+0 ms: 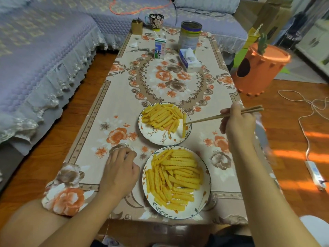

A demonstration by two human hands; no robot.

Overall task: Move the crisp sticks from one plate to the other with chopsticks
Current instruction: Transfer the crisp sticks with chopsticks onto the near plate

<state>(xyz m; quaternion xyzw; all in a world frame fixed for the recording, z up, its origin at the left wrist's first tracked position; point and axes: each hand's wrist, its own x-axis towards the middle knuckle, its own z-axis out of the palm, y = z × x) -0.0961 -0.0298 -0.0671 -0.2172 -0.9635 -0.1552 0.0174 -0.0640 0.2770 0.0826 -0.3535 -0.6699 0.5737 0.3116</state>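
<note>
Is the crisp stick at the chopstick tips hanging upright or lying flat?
Upright. The crisp stick hangs nearly vertical from the chopsticks in the right hand, over the far plate's right edge.

The worktop [110, 111] wears a matt printed floral cloth. Both plates [204, 196] look like glossy glazed ceramic; the crisp sticks [176, 175] are ridged and dry. The chopsticks [210, 118] seem plain wood. The tin [190, 35] is shiny metal, the floor [58, 122] polished wood.
</note>
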